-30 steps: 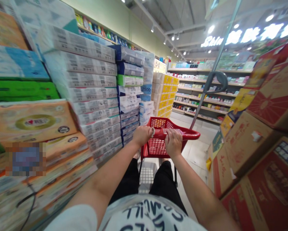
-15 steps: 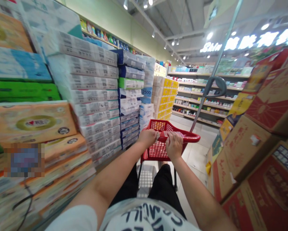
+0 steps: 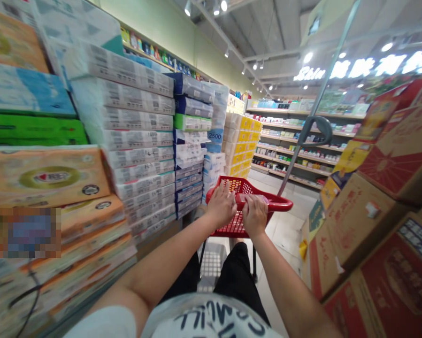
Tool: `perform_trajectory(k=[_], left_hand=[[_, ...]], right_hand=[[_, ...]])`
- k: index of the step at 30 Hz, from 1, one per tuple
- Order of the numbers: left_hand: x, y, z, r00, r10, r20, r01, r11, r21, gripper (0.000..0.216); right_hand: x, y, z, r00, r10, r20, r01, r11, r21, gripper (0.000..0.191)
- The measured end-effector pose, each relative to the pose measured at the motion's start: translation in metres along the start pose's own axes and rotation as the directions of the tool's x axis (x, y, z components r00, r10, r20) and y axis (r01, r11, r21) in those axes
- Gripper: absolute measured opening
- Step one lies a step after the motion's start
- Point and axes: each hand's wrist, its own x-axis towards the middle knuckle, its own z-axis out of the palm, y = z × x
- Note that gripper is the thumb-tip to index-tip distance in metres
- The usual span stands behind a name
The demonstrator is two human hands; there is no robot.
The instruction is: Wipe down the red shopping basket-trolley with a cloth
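A red plastic shopping cart (image 3: 234, 226) with a mesh basket stands right in front of me. Over the left part of its handle lies my left hand (image 3: 220, 206), its fingers stretched forward and loosely apart, the palm resting on the bar. My right hand (image 3: 256, 215) is closed over the middle of the handle (image 3: 279, 203), fingers curled across the top. Both hands sit close together, and the underside of each grip is hidden. The basket's inside is mostly covered by my hands and the bar.
Stacked white paper packs (image 3: 140, 123) and orange tissue packs (image 3: 45, 173) line the left. Cardboard boxes (image 3: 367, 213) are piled on the right. A grey pole (image 3: 291, 164) with a hook rises beyond the cart. Stocked shelves (image 3: 298, 138) span the back. Pale floor tiles (image 3: 284, 225) run between.
My left hand has loosened from its wrapped grip, its fingers now extended over the handle. My right hand stays on the bar. The surroundings have shifted only slightly.
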Motion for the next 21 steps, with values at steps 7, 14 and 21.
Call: perform_trajectory(k=[7,14,21], left_hand=[[-0.012,-0.001,0.024,0.993,0.098,-0.061,-0.093,0.993,0.076,0.045],[-0.013,-0.022,0.015,0.954,0.281,-0.101,-0.281,0.959,0.017,0.041],[-0.001,-0.010,0.005,0.992,0.117,-0.053,-0.118,0.993,-0.023,0.033]], right_hand=[[0.001,-0.001,-0.001,1.000,-0.009,0.000,0.009,1.000,-0.013,0.028],[0.000,-0.001,0.001,1.000,-0.007,0.001,0.007,1.000,-0.004,0.028],[0.001,-0.003,0.001,1.000,0.005,-0.002,-0.005,1.000,-0.017,0.028]])
